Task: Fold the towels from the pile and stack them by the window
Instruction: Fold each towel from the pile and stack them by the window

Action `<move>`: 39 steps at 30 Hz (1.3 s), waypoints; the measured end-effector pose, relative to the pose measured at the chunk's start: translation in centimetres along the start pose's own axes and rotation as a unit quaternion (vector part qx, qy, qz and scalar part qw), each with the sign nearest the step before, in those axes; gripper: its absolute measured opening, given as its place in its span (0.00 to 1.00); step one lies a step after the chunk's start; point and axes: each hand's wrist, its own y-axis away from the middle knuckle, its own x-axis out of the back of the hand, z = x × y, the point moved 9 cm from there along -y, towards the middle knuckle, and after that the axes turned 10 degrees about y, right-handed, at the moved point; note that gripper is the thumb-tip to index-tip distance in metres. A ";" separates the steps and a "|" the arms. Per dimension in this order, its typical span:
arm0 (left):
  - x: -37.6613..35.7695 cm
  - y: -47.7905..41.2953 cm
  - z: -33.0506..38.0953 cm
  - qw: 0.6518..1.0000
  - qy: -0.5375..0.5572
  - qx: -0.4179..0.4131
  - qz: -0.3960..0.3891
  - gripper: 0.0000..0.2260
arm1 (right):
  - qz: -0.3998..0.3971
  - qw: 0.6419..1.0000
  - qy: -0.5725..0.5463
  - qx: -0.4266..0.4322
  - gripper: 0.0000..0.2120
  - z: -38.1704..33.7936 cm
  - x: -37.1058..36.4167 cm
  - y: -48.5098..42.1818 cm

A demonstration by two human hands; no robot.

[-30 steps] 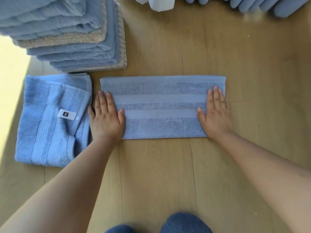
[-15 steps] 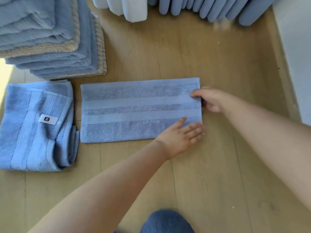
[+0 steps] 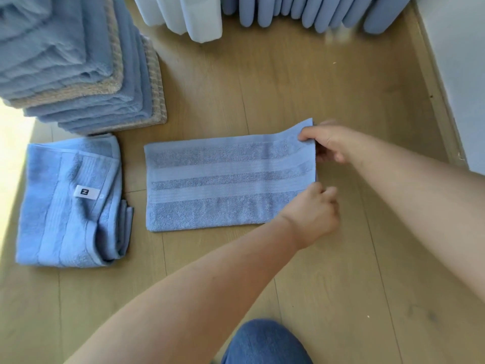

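wood floor (image 3: 288, 88), curtains (image 3: 315, 11) at top; left hand (image 3: 312, 214) and right hand (image 3: 330, 145) pinch the striped towel (image 3: 223, 185) at its right edge.

Nubby terry-cloth towel (image 3: 225, 185) with smooth woven bands; matt wood floor (image 3: 301, 88).

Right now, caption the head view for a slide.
Left hand and right hand grip the striped towel at its right end, far corner lifted; stack and folded towel left.
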 end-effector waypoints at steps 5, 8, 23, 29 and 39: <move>4.0 -1.0 1.8 0.993 0.024 0.018 0.117 0.13 | 0.178 0.982 -0.055 0.031 0.14 0.9 5.1 1.6; 6.7 0.1 1.7 0.978 0.070 0.017 0.198 0.19 | 0.235 0.965 -0.107 0.049 0.14 0.2 6.7 3.4; -2.0 16.4 -4.5 0.967 0.097 0.166 0.168 0.10 | 0.084 0.935 0.224 0.261 0.21 -8.9 -13.8 7.7; -8.8 19.0 -5.6 0.945 0.165 0.282 0.021 0.13 | 0.035 0.916 0.296 0.267 0.22 -6.7 -16.8 6.8; -6.4 13.5 -12.0 0.899 0.243 0.348 0.108 0.23 | 0.137 0.801 0.506 0.289 0.25 -2.0 -11.1 4.3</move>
